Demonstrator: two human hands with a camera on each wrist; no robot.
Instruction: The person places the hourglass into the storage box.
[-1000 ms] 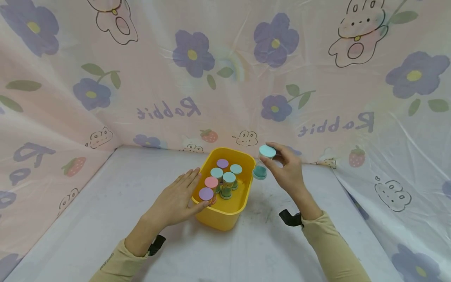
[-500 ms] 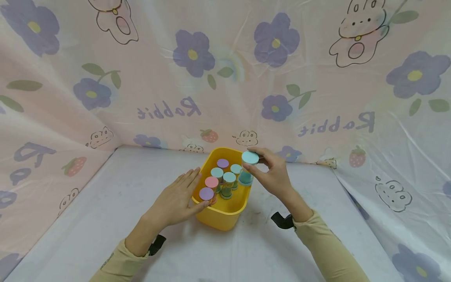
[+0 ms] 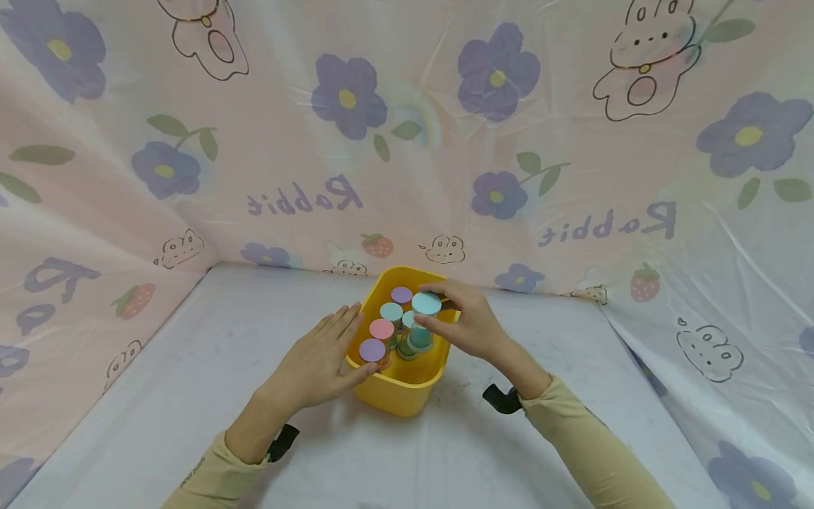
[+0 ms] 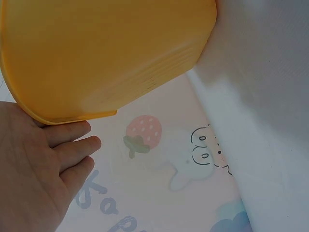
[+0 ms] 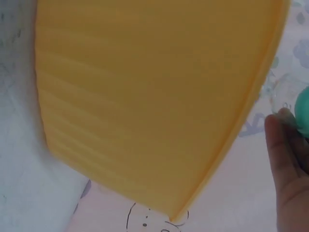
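In the head view my right hand (image 3: 473, 329) pinches a light-blue-capped sand timer (image 3: 427, 304) near its top, over the yellow bin (image 3: 391, 400). Teal sand shows at the timer's lower end, and it partly covers two other blue-capped timers. My left hand (image 3: 314, 360) rests along the bin's left rim with straight fingers, its thumb near a purple-capped timer (image 3: 372, 350). The left wrist view shows the left fingers (image 4: 72, 150) beside the bin's rim. Only part of the right hand (image 5: 292, 169) and the timer's teal sand (image 5: 303, 113) appear in the right wrist view.
Inside the bin stand several more timers, among them a pink-capped one (image 3: 381, 329), a blue-capped one (image 3: 391, 312) and a second purple-capped one (image 3: 401, 295). A white cloth (image 3: 210, 375) covers the table. A printed curtain (image 3: 407, 205) closes off the back and sides.
My right hand has carried the blue-capped sand timer leftward and down, from outside the bin's right rim to over its inside. The left hand and the bin have stayed put.
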